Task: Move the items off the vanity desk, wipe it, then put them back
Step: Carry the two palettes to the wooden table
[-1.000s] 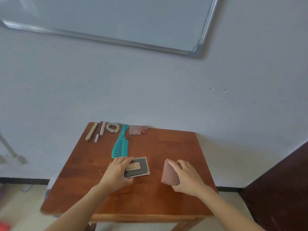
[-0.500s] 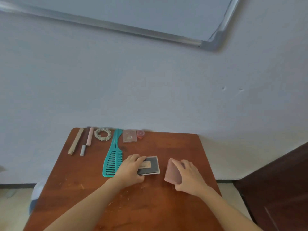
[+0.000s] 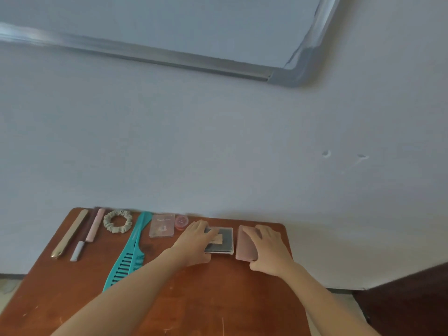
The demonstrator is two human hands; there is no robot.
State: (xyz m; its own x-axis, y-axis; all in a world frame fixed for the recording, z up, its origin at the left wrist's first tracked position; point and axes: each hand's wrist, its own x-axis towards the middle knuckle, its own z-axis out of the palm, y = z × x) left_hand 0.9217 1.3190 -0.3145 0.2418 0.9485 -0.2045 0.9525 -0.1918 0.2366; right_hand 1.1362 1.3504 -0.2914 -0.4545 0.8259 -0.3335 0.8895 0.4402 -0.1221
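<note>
On the brown wooden desk [image 3: 218,299], my left hand [image 3: 194,241] grips a flat black case [image 3: 221,240], fingers across its top and thumb at its near edge. Just to the right, my right hand [image 3: 269,249] holds a pink case [image 3: 243,246] the same way. Both cases lie flat near the desk's back right, side by side. To their left, along the back edge, lie a small red pot [image 3: 181,221], a clear compact [image 3: 162,225], a teal comb [image 3: 126,260], a pale scrunchie [image 3: 118,221], a pink pen [image 3: 95,227], a dark pen [image 3: 81,241] and a gold stick [image 3: 69,235].
The desk stands against a grey wall [image 3: 218,141] with a whiteboard [image 3: 169,25] hanging above. A dark wooden panel [image 3: 407,299] stands to the right of the desk. Floor shows past the desk's left edge.
Both hands have slid the black case and the pink case away from me toward the back of the desk. The pink case, earlier tilted up, now lies flat.
</note>
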